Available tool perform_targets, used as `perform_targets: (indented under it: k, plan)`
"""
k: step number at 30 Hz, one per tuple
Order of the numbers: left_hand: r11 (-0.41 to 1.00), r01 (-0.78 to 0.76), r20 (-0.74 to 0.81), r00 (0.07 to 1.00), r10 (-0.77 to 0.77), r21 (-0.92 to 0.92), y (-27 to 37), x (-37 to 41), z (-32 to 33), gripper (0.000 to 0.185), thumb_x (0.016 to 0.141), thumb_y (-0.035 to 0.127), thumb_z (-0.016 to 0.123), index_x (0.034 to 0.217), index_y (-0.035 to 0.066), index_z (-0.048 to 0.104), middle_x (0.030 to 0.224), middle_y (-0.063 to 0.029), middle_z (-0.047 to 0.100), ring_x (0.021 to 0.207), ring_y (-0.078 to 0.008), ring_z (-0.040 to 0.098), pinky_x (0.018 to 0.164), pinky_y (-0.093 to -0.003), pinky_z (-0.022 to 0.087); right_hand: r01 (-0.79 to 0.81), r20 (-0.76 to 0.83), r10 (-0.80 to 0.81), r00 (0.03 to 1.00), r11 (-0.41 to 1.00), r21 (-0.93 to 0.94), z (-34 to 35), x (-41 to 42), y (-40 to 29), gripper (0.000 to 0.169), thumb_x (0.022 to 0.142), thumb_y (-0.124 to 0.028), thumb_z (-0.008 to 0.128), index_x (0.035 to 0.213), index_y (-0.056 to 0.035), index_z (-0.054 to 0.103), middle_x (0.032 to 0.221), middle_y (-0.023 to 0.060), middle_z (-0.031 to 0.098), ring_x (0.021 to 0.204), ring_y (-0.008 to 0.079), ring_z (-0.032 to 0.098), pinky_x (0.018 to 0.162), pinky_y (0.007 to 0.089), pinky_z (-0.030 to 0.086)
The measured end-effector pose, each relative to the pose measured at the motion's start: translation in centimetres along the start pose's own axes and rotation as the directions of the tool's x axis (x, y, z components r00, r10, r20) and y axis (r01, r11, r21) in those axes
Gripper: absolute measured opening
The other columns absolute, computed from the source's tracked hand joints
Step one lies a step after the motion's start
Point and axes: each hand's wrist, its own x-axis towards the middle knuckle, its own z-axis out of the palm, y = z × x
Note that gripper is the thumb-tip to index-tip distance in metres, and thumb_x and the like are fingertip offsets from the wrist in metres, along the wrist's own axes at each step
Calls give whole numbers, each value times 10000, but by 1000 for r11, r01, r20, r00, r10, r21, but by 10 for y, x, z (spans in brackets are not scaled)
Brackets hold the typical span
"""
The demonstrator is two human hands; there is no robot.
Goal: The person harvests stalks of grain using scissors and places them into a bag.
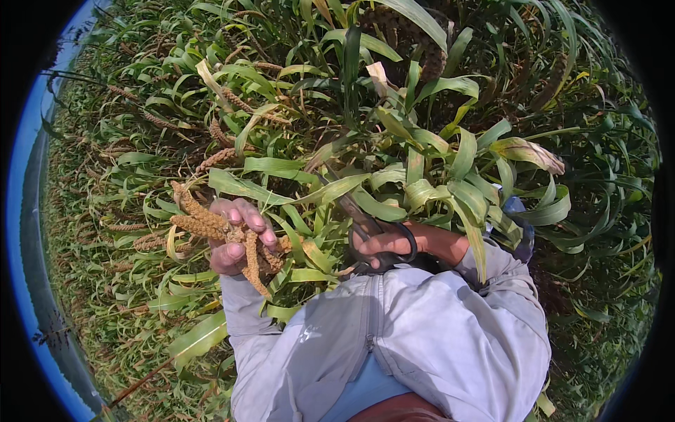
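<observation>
My left hand is closed around a bunch of cut-looking foxtail millet heads. The tan, grainy heads stick out on both sides of my fingers, and some hang down toward my sleeve. In my right hand is a pair of scissors with black loop handles. Its blades point up and to the left among green leaves. A long leaf crosses over the blades, so their tips are partly covered and I cannot tell what lies between them. The two hands are apart, with leaves between them.
Dense millet plants surround me. Uncut-looking drooping heads hang just beyond my left hand, and darker ones are at the top. Broad leaves arch over my right wrist. A blue, shiny item sits beside my right sleeve.
</observation>
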Motion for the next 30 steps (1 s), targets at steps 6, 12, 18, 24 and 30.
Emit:
perform_targets:
  k: [6, 12, 18, 24, 30]
  plan:
    - [931, -287, 380, 906, 187, 227, -10, 98, 87, 388, 897, 101, 611, 1238, 6, 452, 1105, -163, 532, 891, -236, 640, 681, -331, 571, 360, 37, -376, 926, 849, -387, 7, -88, -32, 229, 841, -221, 625, 947, -20, 594, 781, 50, 596, 740, 155, 558, 675, 324, 459]
    - [958, -205, 496, 822, 280, -200, -56, 187, 199, 442, 744, 80, 722, 1118, 37, 492, 1067, -76, 532, 940, -212, 590, 687, -345, 506, 510, -132, -610, 781, 746, -428, 6, -209, -14, 210, 824, -192, 665, 900, -2, 618, 782, 61, 625, 692, 149, 605, 628, 322, 477]
    - [868, 337, 598, 799, -60, -364, -214, 198, 300, 195, 854, 67, 574, 1047, 59, 546, 1114, -66, 525, 1007, -190, 539, 864, -388, 438, 870, -673, -689, 267, 473, -140, 34, -318, 64, 217, 751, -149, 684, 861, 10, 584, 665, 109, 557, 559, 223, 612, 507, 327, 496]
    - [847, 529, 673, 608, -421, 52, -371, 105, 310, 398, 884, 42, 663, 1222, 28, 452, 1146, -135, 599, 1019, -263, 636, 888, -402, 532, 864, -841, -476, -258, 277, -421, 43, -362, 159, 186, 796, -137, 627, 904, -7, 549, 646, 66, 501, 553, 203, 567, 523, 314, 490]
    - [662, 176, 656, 100, -748, 729, -445, 69, 270, 387, 850, 57, 673, 1209, 18, 532, 1139, -69, 622, 1015, -155, 616, 882, -307, 510, 852, -904, -173, -391, 303, -426, 34, -352, 218, 184, 828, -155, 584, 940, -9, 565, 681, 46, 521, 571, 189, 571, 537, 291, 486]
